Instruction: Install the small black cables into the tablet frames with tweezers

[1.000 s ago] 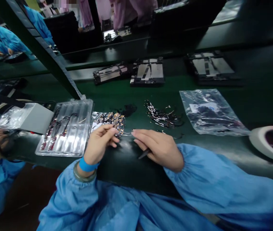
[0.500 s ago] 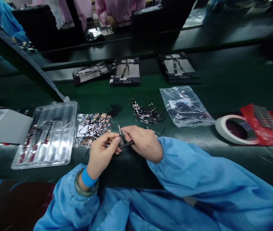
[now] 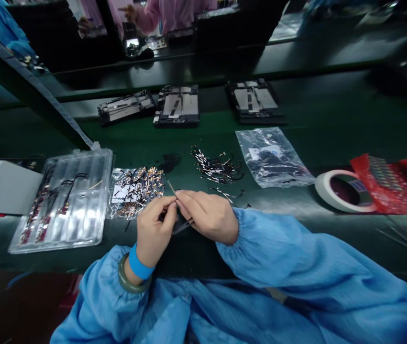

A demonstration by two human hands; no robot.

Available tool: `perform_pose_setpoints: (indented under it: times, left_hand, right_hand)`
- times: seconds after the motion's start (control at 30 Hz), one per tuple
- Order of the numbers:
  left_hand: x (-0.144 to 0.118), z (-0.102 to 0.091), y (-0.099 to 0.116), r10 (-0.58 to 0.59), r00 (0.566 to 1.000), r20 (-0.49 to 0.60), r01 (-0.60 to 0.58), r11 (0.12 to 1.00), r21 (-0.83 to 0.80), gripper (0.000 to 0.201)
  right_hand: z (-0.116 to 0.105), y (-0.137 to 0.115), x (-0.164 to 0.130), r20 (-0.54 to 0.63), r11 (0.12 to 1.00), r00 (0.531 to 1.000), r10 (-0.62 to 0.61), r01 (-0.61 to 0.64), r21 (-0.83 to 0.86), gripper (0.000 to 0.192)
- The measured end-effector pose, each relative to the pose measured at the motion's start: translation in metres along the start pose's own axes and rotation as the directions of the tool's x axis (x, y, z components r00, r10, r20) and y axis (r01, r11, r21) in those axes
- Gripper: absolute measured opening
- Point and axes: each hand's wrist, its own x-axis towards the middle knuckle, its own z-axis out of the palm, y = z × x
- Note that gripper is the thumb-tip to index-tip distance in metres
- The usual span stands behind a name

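My left hand [image 3: 156, 223] and my right hand [image 3: 208, 215] meet over the table's near side. Both are closed in a pinch, fingertips touching around a small part with a thin pale strip [image 3: 171, 187] sticking up. Dark tweezers [image 3: 182, 226] are tucked in my right hand, pointing down and left under the fingers. The part's lower end is hidden by my fingers. Just left lies a plastic bag of small gold-ended cables [image 3: 142, 186]. Beyond my hands is a loose pile of black-and-silver cables [image 3: 214, 165], with a few strays [image 3: 226, 193] nearer.
A clear compartment tray [image 3: 81, 215] with cables and a grey box [image 3: 5, 186] sit left. Device frames [image 3: 178, 107] line the back. To the right are a clear bag [image 3: 273, 157], a tape roll [image 3: 323, 191] and red wrap [image 3: 400, 186]. A person in pink [image 3: 178, 14] works opposite.
My fingertips have drawn closer together around the small part, and its pale strip now leans left. The tweezers have turned in my right hand. The view has shifted slightly; the person opposite has raised a hand.
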Motion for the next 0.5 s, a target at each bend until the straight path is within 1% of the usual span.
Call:
perform_pose_setpoints:
  times: [0.03, 0.07, 0.1, 0.13, 0.17, 0.2, 0.23, 0.27, 0.3, 0.33, 0.37, 0.4, 0.43, 0.47, 0.5]
  left_hand:
    - [0.000, -0.001, -0.001, 0.038, 0.999, -0.004, -0.038, 0.999, 0.030, 0.013]
    - [0.000, -0.002, -0.002, 0.036, 0.999, -0.002, -0.036, 0.999, 0.014, 0.012]
    - [0.001, -0.004, -0.004, -0.003, 1.000, 0.002, 0.003, 0.999, -0.038, 0.011]
    - [0.002, -0.006, -0.005, -0.060, 0.998, 0.010, 0.061, 0.993, -0.101, 0.010]
    - [0.003, -0.009, -0.006, -0.133, 0.991, 0.024, 0.135, 0.974, -0.183, 0.010]
    - [0.003, -0.011, -0.006, -0.210, 0.977, 0.047, 0.215, 0.935, -0.282, 0.014]
    - [0.004, -0.013, -0.006, -0.281, 0.956, 0.079, 0.289, 0.873, -0.392, 0.017]
    - [0.004, -0.015, -0.006, -0.338, 0.933, 0.123, 0.352, 0.792, -0.499, 0.021]
    - [0.003, -0.016, -0.005, -0.382, 0.907, 0.178, 0.409, 0.691, -0.596, 0.024]
    - [0.002, -0.017, -0.003, -0.419, 0.876, 0.240, 0.460, 0.572, -0.679, 0.026]
    - [0.001, -0.017, -0.002, -0.445, 0.848, 0.287, 0.493, 0.465, -0.736, 0.028]
    - [0.000, -0.017, -0.001, -0.465, 0.831, 0.306, 0.505, 0.399, -0.765, 0.029]
    - [-0.001, -0.016, 0.000, -0.484, 0.819, 0.307, 0.507, 0.362, -0.782, 0.030]
    - [-0.002, -0.016, 0.001, -0.502, 0.813, 0.294, 0.501, 0.348, -0.793, 0.031]
    - [-0.003, -0.016, 0.001, -0.516, 0.813, 0.271, 0.489, 0.350, -0.799, 0.032]
  right_hand:
    - [0.000, 0.000, 0.000, 0.016, 1.000, 1.000, -0.018, 0.018, -0.003, 0.018]
    - [0.000, 0.000, 0.000, 0.032, 1.000, 0.999, -0.026, 0.025, 0.014, 0.019]
    - [0.000, 0.001, 0.000, 0.046, 0.999, 0.999, -0.012, 0.009, 0.047, 0.019]
    - [0.000, 0.003, 0.000, 0.050, 0.995, 0.998, 0.028, -0.032, 0.094, 0.018]
    - [-0.001, 0.004, 0.001, 0.040, 0.985, 0.996, 0.085, -0.090, 0.148, 0.017]
    - [-0.002, 0.006, 0.001, 0.023, 0.967, 0.988, 0.155, -0.156, 0.203, 0.015]
    - [-0.003, 0.007, 0.002, 0.007, 0.943, 0.974, 0.227, -0.221, 0.250, 0.014]
    - [-0.004, 0.008, 0.003, -0.003, 0.919, 0.959, 0.285, -0.272, 0.284, 0.013]
    - [-0.004, 0.007, 0.003, 0.000, 0.904, 0.950, 0.311, -0.296, 0.309, 0.012]
    - [-0.004, 0.006, 0.003, 0.019, 0.899, 0.953, 0.302, -0.291, 0.328, 0.012]
    - [-0.004, 0.003, 0.003, 0.049, 0.902, 0.962, 0.268, -0.269, 0.338, 0.013]
    - [-0.003, -0.002, 0.002, 0.080, 0.910, 0.972, 0.221, -0.235, 0.340, 0.014]
    - [-0.003, -0.007, 0.001, 0.106, 0.919, 0.979, 0.176, -0.202, 0.339, 0.016]
    - [-0.002, -0.012, 0.000, 0.129, 0.924, 0.981, 0.142, -0.178, 0.338, 0.017]
    - [-0.001, -0.016, -0.002, 0.146, 0.925, 0.981, 0.124, -0.168, 0.340, 0.018]
